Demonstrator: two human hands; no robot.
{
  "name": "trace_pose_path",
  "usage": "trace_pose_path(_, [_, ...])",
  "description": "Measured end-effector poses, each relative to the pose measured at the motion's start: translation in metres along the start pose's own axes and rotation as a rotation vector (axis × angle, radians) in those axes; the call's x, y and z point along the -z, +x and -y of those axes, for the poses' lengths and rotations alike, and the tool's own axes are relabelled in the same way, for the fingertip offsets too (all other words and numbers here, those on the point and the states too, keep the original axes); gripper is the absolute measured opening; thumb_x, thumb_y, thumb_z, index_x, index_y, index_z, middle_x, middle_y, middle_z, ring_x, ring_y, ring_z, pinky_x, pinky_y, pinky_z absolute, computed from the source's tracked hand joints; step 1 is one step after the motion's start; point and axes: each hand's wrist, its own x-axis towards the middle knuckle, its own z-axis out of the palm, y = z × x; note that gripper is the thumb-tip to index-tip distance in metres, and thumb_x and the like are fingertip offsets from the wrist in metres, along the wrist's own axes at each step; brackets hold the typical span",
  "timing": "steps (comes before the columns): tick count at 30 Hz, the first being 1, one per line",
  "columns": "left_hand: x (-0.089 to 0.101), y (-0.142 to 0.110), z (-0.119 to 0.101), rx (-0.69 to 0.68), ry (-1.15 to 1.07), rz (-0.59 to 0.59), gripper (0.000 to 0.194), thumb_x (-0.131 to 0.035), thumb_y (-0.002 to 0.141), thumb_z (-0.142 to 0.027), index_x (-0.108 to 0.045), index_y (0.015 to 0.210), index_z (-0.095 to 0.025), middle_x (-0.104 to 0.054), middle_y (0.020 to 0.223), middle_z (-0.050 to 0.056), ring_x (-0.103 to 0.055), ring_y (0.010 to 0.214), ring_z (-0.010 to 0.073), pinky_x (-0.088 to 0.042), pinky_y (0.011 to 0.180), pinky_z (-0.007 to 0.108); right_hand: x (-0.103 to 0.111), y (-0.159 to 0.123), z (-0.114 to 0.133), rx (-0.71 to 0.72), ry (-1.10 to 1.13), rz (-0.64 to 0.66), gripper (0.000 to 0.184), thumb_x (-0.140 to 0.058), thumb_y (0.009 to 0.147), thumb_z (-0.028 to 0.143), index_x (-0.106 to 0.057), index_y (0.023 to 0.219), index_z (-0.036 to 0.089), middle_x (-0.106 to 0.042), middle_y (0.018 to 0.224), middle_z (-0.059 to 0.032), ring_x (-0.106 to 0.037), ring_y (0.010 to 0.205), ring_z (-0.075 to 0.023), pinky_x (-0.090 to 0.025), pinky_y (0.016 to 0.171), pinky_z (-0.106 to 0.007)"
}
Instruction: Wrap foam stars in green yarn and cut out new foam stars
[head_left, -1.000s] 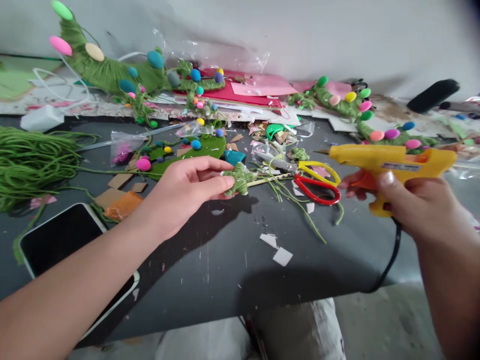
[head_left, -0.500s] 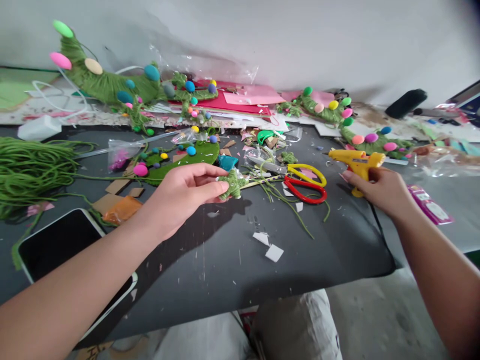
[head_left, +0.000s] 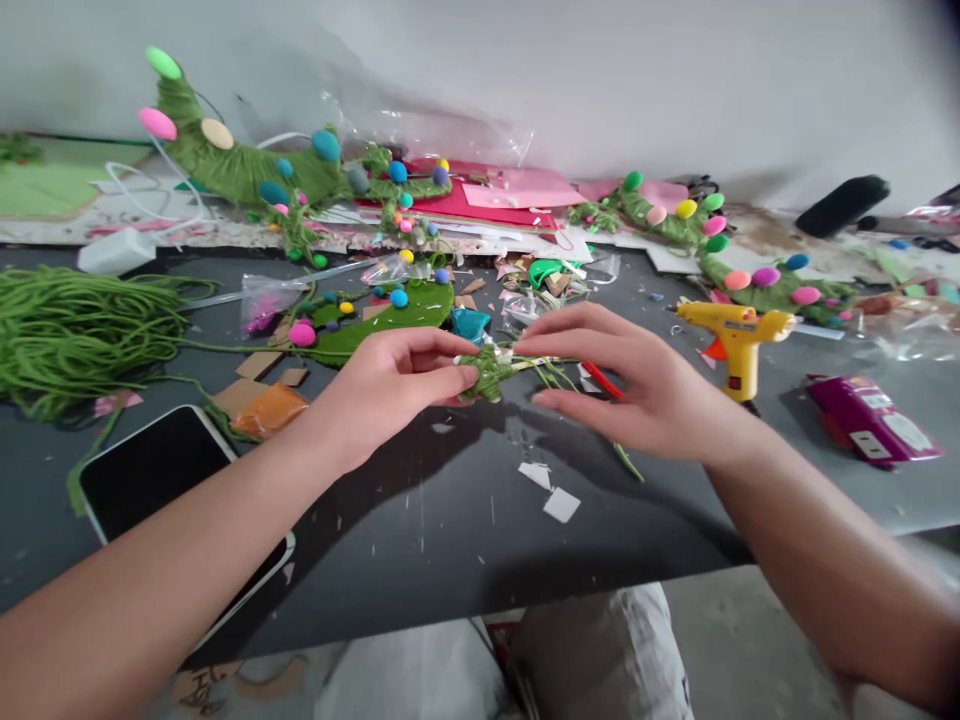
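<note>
My left hand (head_left: 401, 385) pinches a small green yarn-wrapped star (head_left: 486, 374) between thumb and fingers, above the dark table. Just right of the star, my right hand (head_left: 619, 375) has its thumb and fingers apart, with nothing in them; whether a fingertip touches the star I cannot tell. Behind that hand, most of the scissors is hidden and only part of a red handle (head_left: 602, 380) shows. A yellow hot glue gun (head_left: 739, 340) stands on the table to the right of my right hand. Cut green yarn ends (head_left: 628, 462) lie under the right hand.
A heap of green yarn (head_left: 82, 335) and a phone (head_left: 154, 480) lie at left. Yarn-wrapped crescents (head_left: 232, 170) with coloured pompoms stand along the wall. White paper scraps (head_left: 562, 505) lie near the front edge. A purple packet (head_left: 877, 420) lies far right.
My right hand has let go of the glue gun, which now stands on the table, and has moved left to beside the star. My left hand still holds the star. The view has shifted slightly.
</note>
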Motion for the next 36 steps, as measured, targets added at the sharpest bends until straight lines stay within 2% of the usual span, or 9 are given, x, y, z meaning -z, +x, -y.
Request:
trace_pose_path(2, [-0.001,0.000,0.000,0.004,0.000,0.017,0.024,-0.094,0.078,-0.031,-0.084,0.098,-0.023,-0.080,0.087,0.002,-0.074,0.082,0.0149,-0.062,0.074,0.024,-0.008,0.016,-0.005,0.089,0.014,0.054,0.044,-0.071,0.102,0.024,-0.069,0.146,0.024,-0.064,0.143,-0.0139,-0.062,0.137,-0.0269,-0.050,0.118,-0.048])
trace_pose_path(4, [-0.001,0.000,0.001,0.010,0.008,0.034,0.023,-0.094,0.077,-0.030,-0.084,0.097,-0.023,-0.079,0.084,0.002,-0.074,0.082,0.0152,-0.062,0.074,0.025,-0.016,0.020,-0.010,0.109,0.015,0.069,0.047,-0.070,0.103,0.024,-0.066,0.149,0.026,-0.062,0.146,-0.0140,-0.058,0.141,-0.0284,-0.049,0.120,-0.051])
trace_pose_path(8, [0.000,0.000,0.001,0.025,0.072,0.045,0.024,-0.094,0.077,-0.031,-0.085,0.099,-0.024,-0.077,0.080,0.001,-0.072,0.077,0.0154,-0.059,0.069,0.025,-0.028,0.009,-0.016,0.086,0.024,-0.009,0.041,-0.071,0.103,0.024,-0.070,0.144,0.025,-0.061,0.149,-0.0149,-0.058,0.144,-0.0301,-0.050,0.121,-0.053])
trace_pose_path(12, [0.000,0.000,0.000,0.039,0.073,0.030,0.027,-0.093,0.079,-0.035,-0.085,0.102,-0.025,-0.080,0.087,0.004,-0.075,0.082,0.0191,-0.061,0.071,0.028,-0.034,0.003,-0.014,0.109,-0.032,-0.059,0.035,-0.073,0.102,0.029,-0.074,0.136,0.024,-0.062,0.150,-0.0163,-0.060,0.143,-0.0317,-0.054,0.117,-0.053])
trace_pose_path(18, [-0.001,0.000,-0.001,0.055,0.009,0.016,0.022,-0.092,0.079,-0.031,-0.085,0.098,-0.023,-0.081,0.088,0.005,-0.077,0.087,0.0209,-0.064,0.076,0.031,-0.038,0.003,-0.010,0.144,-0.166,-0.056,0.036,-0.069,0.104,0.033,-0.071,0.140,0.025,-0.063,0.148,-0.0174,-0.060,0.141,-0.0338,-0.054,0.115,-0.056])
trace_pose_path(23, [-0.001,0.001,-0.002,0.077,-0.055,0.032,0.025,-0.094,0.077,-0.031,-0.085,0.097,-0.021,-0.079,0.085,0.004,-0.075,0.083,0.0190,-0.065,0.078,0.032,-0.036,0.000,-0.014,0.179,-0.290,-0.077,0.048,-0.072,0.102,0.039,-0.066,0.148,0.026,-0.062,0.149,-0.0187,-0.062,0.138,-0.0357,-0.054,0.113,-0.059])
trace_pose_path(29, [-0.001,0.001,-0.003,0.093,-0.048,0.015,0.029,-0.097,0.073,-0.031,-0.086,0.098,-0.020,-0.080,0.086,0.005,-0.074,0.085,0.0185,-0.065,0.076,0.029,-0.036,-0.001,-0.015,0.209,-0.279,-0.091,0.046,-0.075,0.100,0.037,-0.069,0.143,0.022,-0.064,0.145,-0.0200,-0.063,0.136,-0.0349,-0.055,0.111,-0.057])
trace_pose_path(33, [-0.001,0.001,-0.003,0.107,-0.076,0.016,0.024,-0.094,0.077,-0.030,-0.085,0.097,-0.020,-0.080,0.086,0.005,-0.075,0.085,0.0188,-0.065,0.076,0.029,-0.037,-0.002,-0.013,0.199,-0.290,-0.083,0.050,-0.072,0.101,0.042,-0.066,0.147,0.025,-0.063,0.146,-0.0188,-0.062,0.138,-0.0366,-0.055,0.111,-0.059])
trace_pose_path(36, [-0.002,0.001,-0.004,0.120,-0.096,0.014,0.021,-0.094,0.078,-0.029,-0.085,0.095,-0.020,-0.079,0.086,0.005,-0.074,0.084,0.0176,-0.065,0.074,0.027,-0.038,-0.001,-0.010,0.197,-0.332,-0.077,0.053,-0.071,0.102,0.046,-0.065,0.149,0.022,-0.063,0.146,-0.0211,-0.063,0.136,-0.0381,-0.055,0.110,-0.060])
